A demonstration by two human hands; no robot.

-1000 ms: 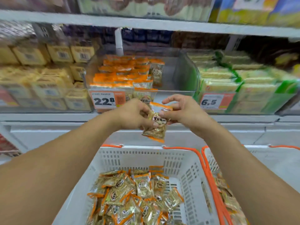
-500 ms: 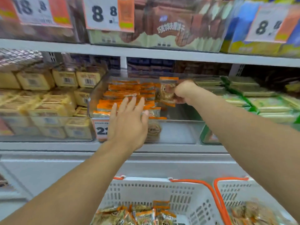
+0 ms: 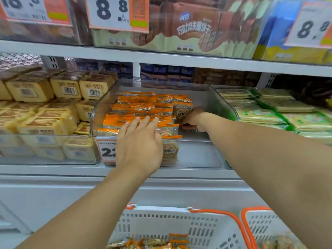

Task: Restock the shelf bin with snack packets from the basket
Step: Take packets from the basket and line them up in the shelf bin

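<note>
in the shelf bin [image 3: 222, 112], right hand [image 3: 193, 119] gripping a snack packet [image 3: 181, 112], left hand [image 3: 140, 141] flat on packet rows [image 3: 136, 112]

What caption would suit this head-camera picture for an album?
Right hand sets a snack packet into the clear shelf bin while the left hand steadies the rows.
</note>
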